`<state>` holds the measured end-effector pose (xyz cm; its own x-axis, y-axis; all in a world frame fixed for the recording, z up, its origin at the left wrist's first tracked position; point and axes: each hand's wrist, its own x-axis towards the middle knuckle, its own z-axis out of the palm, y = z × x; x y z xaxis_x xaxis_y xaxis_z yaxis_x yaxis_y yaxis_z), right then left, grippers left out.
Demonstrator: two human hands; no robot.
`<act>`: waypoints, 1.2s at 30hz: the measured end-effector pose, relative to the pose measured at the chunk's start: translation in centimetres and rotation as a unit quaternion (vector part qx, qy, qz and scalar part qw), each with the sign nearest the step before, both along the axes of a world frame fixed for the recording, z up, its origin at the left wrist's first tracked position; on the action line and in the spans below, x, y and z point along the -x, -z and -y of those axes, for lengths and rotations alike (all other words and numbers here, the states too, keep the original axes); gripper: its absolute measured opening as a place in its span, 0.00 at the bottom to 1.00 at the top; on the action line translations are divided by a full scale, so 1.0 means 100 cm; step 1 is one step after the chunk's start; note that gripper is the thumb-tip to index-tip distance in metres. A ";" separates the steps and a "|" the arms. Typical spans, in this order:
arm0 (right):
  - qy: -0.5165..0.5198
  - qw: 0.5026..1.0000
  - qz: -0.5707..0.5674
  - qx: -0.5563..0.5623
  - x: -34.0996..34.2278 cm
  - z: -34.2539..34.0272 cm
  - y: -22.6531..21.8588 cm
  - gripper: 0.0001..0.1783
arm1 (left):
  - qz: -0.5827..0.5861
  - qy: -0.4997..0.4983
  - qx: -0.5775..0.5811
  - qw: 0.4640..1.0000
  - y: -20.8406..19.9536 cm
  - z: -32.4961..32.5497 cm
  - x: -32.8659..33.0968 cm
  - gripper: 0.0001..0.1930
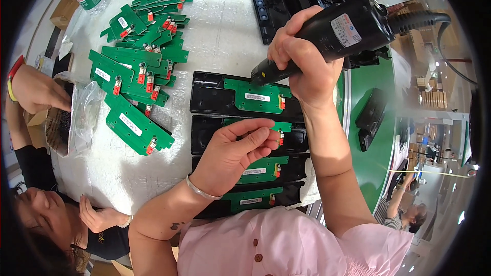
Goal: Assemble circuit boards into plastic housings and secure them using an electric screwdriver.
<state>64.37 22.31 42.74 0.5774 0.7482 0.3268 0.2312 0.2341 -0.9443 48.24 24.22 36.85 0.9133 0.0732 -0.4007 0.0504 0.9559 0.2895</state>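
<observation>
My right hand (pixel 312 64) is wrapped round a black corded electric screwdriver (pixel 327 33). The tool tilts down to the left, its nose over the top edge of a green circuit board (pixel 245 103). That board lies in a black plastic housing (pixel 205 97). Several more such housings with boards are lined up below it, toward me. Over the second housing (pixel 202 138), my left hand (pixel 232 151) is closed, thumb against curled fingers; whatever it may pinch is too small or hidden to name. The tip of the screwdriver is hard to make out.
A heap of loose green circuit boards (pixel 135 71) lies on the white padded surface (pixel 215 10) at left. Black plastic parts (pixel 286 5) stand at the back. Another black piece (pixel 371 117) rests on the green bench. At left a co-worker's hand (pixel 38 89) reaches toward a bag-lined box (pixel 84 117).
</observation>
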 end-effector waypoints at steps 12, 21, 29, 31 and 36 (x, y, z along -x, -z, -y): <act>-0.197 0.958 0.018 -0.210 0.011 0.038 -0.045 0.16 | 0.032 -0.101 0.117 0.987 0.015 -0.002 0.001 0.08; -0.150 0.974 0.014 -0.168 0.039 0.061 -0.065 0.15 | 0.091 -0.102 0.141 0.981 0.016 -0.002 0.000 0.08; -0.084 0.985 0.006 -0.148 0.044 0.027 -0.033 0.12 | 0.056 -0.061 0.134 0.987 0.005 0.003 0.002 0.18; -0.021 0.993 -0.028 -0.115 0.035 0.009 -0.021 0.12 | 0.027 -0.044 0.124 0.991 0.007 0.007 -0.002 0.20; -0.035 0.997 -0.028 -0.070 0.017 -0.011 -0.005 0.12 | 0.067 0.000 0.030 0.997 0.004 0.001 -0.001 0.16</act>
